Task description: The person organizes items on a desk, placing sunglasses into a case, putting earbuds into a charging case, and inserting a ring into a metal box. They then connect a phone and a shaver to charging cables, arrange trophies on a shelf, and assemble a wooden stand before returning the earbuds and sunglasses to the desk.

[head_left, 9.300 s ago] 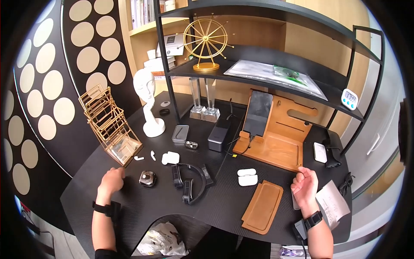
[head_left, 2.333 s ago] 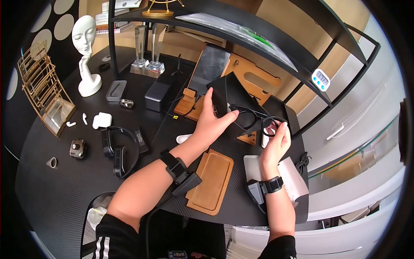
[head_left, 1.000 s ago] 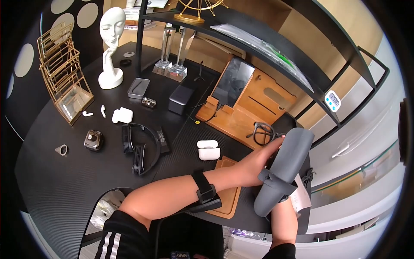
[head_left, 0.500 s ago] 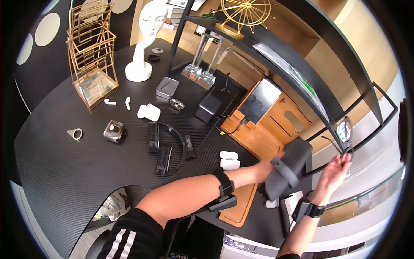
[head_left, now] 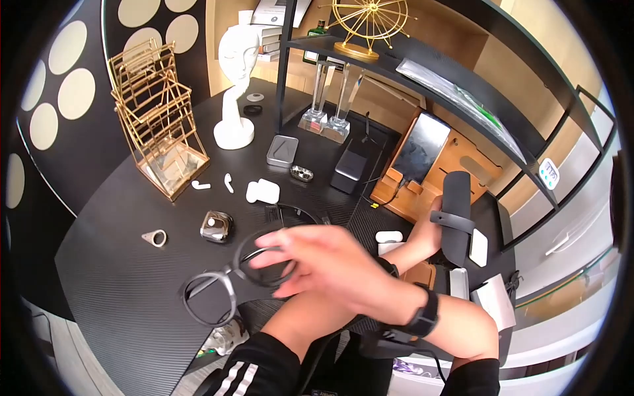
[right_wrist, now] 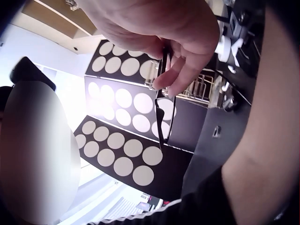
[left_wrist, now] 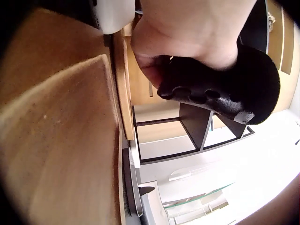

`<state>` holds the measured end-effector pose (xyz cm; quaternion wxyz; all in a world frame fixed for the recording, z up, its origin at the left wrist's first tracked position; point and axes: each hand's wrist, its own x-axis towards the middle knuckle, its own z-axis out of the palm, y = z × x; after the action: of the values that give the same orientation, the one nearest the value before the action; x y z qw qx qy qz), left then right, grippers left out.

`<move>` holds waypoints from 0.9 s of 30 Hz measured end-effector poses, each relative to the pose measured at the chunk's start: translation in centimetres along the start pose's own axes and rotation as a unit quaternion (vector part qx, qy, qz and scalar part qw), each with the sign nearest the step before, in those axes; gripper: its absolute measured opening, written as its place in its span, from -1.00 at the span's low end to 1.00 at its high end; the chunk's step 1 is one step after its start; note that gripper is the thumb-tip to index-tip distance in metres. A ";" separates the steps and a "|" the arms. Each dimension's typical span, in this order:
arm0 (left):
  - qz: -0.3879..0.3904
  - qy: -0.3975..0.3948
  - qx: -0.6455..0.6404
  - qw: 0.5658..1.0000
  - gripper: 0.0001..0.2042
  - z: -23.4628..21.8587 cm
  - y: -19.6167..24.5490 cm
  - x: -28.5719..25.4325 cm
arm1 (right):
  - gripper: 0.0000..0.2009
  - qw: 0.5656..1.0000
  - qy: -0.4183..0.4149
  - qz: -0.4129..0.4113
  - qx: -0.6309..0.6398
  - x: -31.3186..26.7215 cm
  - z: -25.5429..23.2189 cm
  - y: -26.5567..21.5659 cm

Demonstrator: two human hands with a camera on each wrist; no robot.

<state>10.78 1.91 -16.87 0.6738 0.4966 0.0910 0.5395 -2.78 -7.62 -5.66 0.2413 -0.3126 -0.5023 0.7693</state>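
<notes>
My right hand (head_left: pixel 333 264) crosses over the left forearm and pinches black-framed glasses (head_left: pixel 229 285), which hang over the desk's left part, lenses to the left. In the right wrist view, the fingers and thumb of the right hand (right_wrist: pixel 173 33) grip the dark frame (right_wrist: pixel 160 117), seen edge-on. On the right side, my left hand (head_left: pixel 426 232) holds a dark grey glasses case (head_left: pixel 456 204) with a strap round its middle. The left wrist view shows the left hand (left_wrist: pixel 187 35) curled round the dark case (left_wrist: pixel 220 91); its inside cannot be seen.
Below the glasses lie a ring-shaped item (head_left: pixel 157 238) and a shiny dark box (head_left: pixel 216 226). Behind stand a gold rack (head_left: pixel 165 132), a white bust (head_left: pixel 234 132) and a wooden phone stand (head_left: pixel 389 192). A black shelf (head_left: pixel 432 86) spans the back right. The headset-like band is partly covered.
The right hand has swung from the far right across to the left, carrying the glasses. The left hand keeps the case, now more upright. Earlier, both hands were together around the case and glasses.
</notes>
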 end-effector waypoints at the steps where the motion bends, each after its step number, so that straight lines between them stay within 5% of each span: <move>1: -0.030 -0.005 -0.067 0.997 -0.57 0.1 -0.7 0.4 | -0.60 0.999 -0.003 0.034 -0.002 1.0 0.8 0.5; 2: -0.053 -0.003 -0.200 0.978 -0.56 -0.1 -2.1 0.8 | -0.60 0.999 -0.012 0.045 0.007 2.0 1.1 1.4; 6: -0.068 0.009 -0.222 0.973 -0.55 -0.9 -3.4 1.0 | -0.63 0.994 0.013 0.106 0.034 4.8 0.9 4.2; 14: 0.013 0.019 -0.074 0.997 -0.56 -0.5 -5.7 1.5 | -0.64 0.992 -0.001 0.126 -0.004 5.8 0.5 4.8; 17: -0.022 0.005 -0.053 0.998 -0.58 -0.8 -5.5 1.4 | -0.60 0.991 -0.007 0.125 -0.045 6.3 1.0 5.7; 19: -0.003 0.004 -0.084 0.996 -0.61 -0.8 -5.1 1.3 | -0.59 0.990 -0.020 0.115 -0.080 6.5 1.3 5.8; 20: -0.036 0.009 -0.218 0.975 -0.63 -1.4 -7.3 2.0 | -0.60 0.984 -0.044 0.131 -0.112 6.4 1.4 5.3; 21: -0.002 0.034 -0.027 0.999 -0.77 -0.6 -5.0 1.0 | -0.59 0.984 -0.045 0.122 -0.121 6.4 1.7 5.3; 23: -0.166 0.070 -0.371 0.911 -0.75 0.0 -1.2 0.5 | -0.58 0.986 -0.046 0.106 -0.124 6.6 1.8 5.7; 27: -0.223 0.070 -0.360 0.903 -0.67 -1.0 -1.4 0.7 | -0.49 0.976 -0.098 0.099 -0.166 7.5 1.6 6.6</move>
<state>11.26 3.12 -18.11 0.9015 0.1477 0.0457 0.4043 -9.54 -5.98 -13.09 0.0588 -0.3197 -0.6105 0.7222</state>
